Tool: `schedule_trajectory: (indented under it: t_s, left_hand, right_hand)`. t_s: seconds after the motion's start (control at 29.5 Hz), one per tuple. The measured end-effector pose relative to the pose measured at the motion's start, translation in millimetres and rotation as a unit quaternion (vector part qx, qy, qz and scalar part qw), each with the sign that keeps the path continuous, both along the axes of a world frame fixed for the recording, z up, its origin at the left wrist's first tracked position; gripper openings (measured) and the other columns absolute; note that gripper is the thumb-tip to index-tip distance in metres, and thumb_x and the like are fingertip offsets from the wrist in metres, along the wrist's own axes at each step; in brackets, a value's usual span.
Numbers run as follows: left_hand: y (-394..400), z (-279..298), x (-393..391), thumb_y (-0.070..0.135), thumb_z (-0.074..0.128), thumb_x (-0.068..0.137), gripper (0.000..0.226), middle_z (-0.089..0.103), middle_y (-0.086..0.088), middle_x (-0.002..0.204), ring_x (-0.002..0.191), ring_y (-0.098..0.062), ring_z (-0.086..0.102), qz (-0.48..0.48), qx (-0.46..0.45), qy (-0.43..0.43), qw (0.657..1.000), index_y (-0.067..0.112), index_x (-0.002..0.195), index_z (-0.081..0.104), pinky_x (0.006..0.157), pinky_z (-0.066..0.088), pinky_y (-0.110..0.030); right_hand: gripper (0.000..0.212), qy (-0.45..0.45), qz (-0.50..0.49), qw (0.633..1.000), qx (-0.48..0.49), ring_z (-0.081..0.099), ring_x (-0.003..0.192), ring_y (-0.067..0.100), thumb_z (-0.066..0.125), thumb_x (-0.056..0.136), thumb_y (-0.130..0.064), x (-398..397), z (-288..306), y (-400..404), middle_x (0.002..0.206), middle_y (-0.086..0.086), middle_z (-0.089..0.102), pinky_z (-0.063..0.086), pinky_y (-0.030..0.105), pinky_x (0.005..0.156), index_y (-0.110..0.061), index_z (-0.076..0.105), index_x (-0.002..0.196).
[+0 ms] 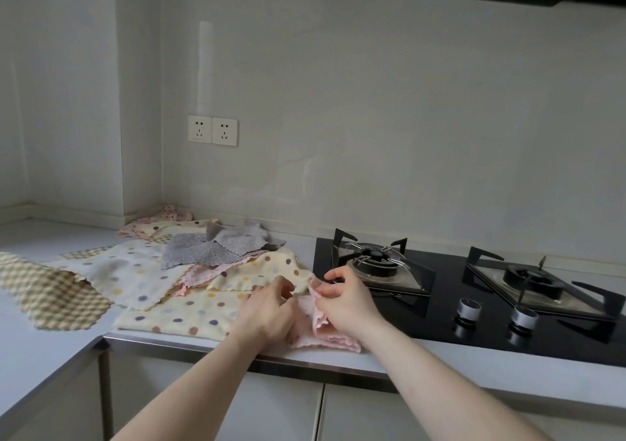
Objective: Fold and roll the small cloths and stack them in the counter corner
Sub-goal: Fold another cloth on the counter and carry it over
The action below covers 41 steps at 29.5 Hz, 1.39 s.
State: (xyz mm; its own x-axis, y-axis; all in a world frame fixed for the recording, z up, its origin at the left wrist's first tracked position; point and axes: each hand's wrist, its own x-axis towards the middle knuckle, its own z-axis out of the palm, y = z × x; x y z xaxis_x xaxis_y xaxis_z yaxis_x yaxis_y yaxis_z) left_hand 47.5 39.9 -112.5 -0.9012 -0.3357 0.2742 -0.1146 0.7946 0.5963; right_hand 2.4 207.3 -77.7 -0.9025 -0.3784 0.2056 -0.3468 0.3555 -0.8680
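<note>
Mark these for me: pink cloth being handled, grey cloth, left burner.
pink cloth (323, 334), head view, on its lower part lying on the counter.
grey cloth (189, 254), head view, middle of the flat grey piece.
left burner (374, 257), head view, on its black cap.

Only one view here, shot from a camera worn on the head, so no second angle is shared with it. The scene is seen from standing height, angled forward and down onto the counter (50, 345) where it turns a corner. Both forearms are seen reaching in from the bottom edge, with the left hand (267, 308) and right hand (349, 301) close below the lens. The stove (440, 308) is caught on the right, the wall sockets (212, 130) further back. Wide-angle bending is noticeable at the edges.
</note>
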Motion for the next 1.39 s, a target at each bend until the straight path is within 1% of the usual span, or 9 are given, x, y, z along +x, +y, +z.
schedule_trajectory:
  t_s: [0.24, 0.37, 0.47, 0.58, 0.74, 0.88, 1.05, 1.22, 1.39]
  left_hand:
    - [3.2, 4.0, 1.1, 0.049, 0.044, 0.098, 0.035, 0.07, 0.006, 0.119, 0.113, -0.021, 0.06, 0.008, 0.014, 0.014, 1.0, 0.031, 0.123, 0.06, 0.099, 0.045, -0.038]
    - [2.4, 1.4, -1.1, 0.077, 0.037, 0.085, 0.064, 0.071, 0.013, 0.119, 0.114, -0.016, 0.061, -0.003, 0.002, 0.005, 1.0, 0.036, 0.129, 0.06, 0.102, 0.047, -0.042]
    - [1.3, 0.5, -2.6, 0.076, 0.041, 0.079, 0.064, 0.068, 0.013, 0.124, 0.115, -0.017, 0.061, -0.018, -0.016, -0.006, 1.0, 0.042, 0.132, 0.054, 0.104, 0.047, -0.045]
    - [2.2, 1.8, -3.6, 0.07, 0.048, 0.083, 0.058, 0.069, 0.014, 0.126, 0.115, -0.016, 0.062, -0.025, 0.002, -0.012, 1.0, 0.043, 0.133, 0.054, 0.107, 0.045, -0.045]
    - [1.3, 1.9, -6.2, 0.059, 0.06, 0.089, 0.046, 0.067, 0.014, 0.113, 0.107, -0.013, 0.063, -0.031, 0.053, -0.003, 0.998, 0.041, 0.131, 0.057, 0.099, 0.051, -0.036]
    - [-0.8, 0.1, -6.9, 0.047, 0.068, 0.088, 0.028, 0.069, 0.015, 0.087, 0.088, -0.01, 0.067, -0.037, 0.1, 0.019, 0.994, 0.037, 0.114, 0.067, 0.084, 0.054, -0.03]
    - [0.2, 0.8, -4.2, 0.039, 0.071, 0.088, 0.017, 0.064, 0.013, 0.058, 0.061, -0.009, 0.06, -0.042, 0.119, 0.043, 0.991, 0.026, 0.079, 0.071, 0.06, 0.044, -0.026]
    - [3.4, 7.6, 4.1, 0.032, 0.073, 0.091, 0.011, 0.059, 0.008, 0.048, 0.045, -0.002, 0.053, -0.049, 0.157, 0.1, 0.981, 0.025, 0.084, 0.076, 0.049, 0.04, -0.015]
    - [7.9, 11.3, 11.3, 0.03, 0.071, 0.093, 0.01, 0.07, 0.006, 0.058, 0.045, 0.001, 0.054, -0.07, 0.18, 0.13, 0.972, 0.025, 0.089, 0.079, 0.05, 0.04, -0.012]
  right_hand:
    - [0.012, 0.158, -0.098, 0.982, 0.014, 0.065, 0.081, 0.002, 0.066, 0.094, -0.03, -11.7, 2.8, 24.7, 0.096, -0.018, 0.071, 0.053, 0.03, 0.076, -0.036, 0.06, 0.101]
    - [0.031, 0.092, -0.15, 0.98, 0.088, 0.065, 0.099, 0.013, 0.063, 0.094, -0.044, -27.3, -20.2, 40.3, 0.115, -0.016, 0.066, 0.054, 0.038, 0.09, -0.034, 0.053, 0.121]
    - [0.043, 0.107, -0.171, 0.967, 0.155, 0.06, 0.117, 0.018, 0.052, 0.096, -0.059, -26.7, -35.3, 41.2, 0.122, -0.016, 0.068, 0.044, 0.042, 0.104, -0.033, 0.055, 0.131]
    - [0.042, 0.107, -0.153, 0.967, 0.175, 0.058, 0.12, 0.017, 0.051, 0.097, -0.051, -20.9, -29.9, 31.8, 0.126, -0.019, 0.066, 0.036, 0.04, 0.108, -0.036, 0.053, 0.136]
    - [0.047, 0.071, -0.078, 0.994, 0.041, 0.066, 0.088, 0.004, 0.07, 0.088, -0.027, -15.5, -33.9, 24.9, 0.101, -0.023, 0.069, 0.056, 0.042, 0.092, -0.039, 0.057, 0.131]
    - [0.047, 0.045, -0.043, 0.995, -0.077, 0.064, 0.078, 0.0, 0.075, 0.084, -0.013, -14.6, -33.4, 31.9, 0.1, -0.014, 0.072, 0.054, 0.018, 0.071, -0.038, 0.061, 0.122]
    - [0.022, 0.039, -0.048, 0.992, -0.108, 0.066, 0.084, 0.0, 0.069, 0.094, -0.026, -12.4, -32.0, 31.0, 0.097, -0.012, 0.073, 0.047, 0.012, 0.069, -0.033, 0.068, 0.115]
    - [0.016, 0.071, -0.088, 0.986, -0.119, 0.063, 0.068, -0.006, 0.07, 0.091, -0.016, -13.8, -33.9, 31.9, 0.088, -0.012, 0.075, 0.046, 0.013, 0.064, -0.03, 0.075, 0.098]
    - [0.023, 0.089, -0.104, 0.982, -0.128, 0.07, 0.079, 0.001, 0.068, 0.087, -0.006, -15.5, -35.5, 32.3, 0.084, -0.015, 0.075, 0.055, 0.02, 0.072, -0.028, 0.076, 0.089]
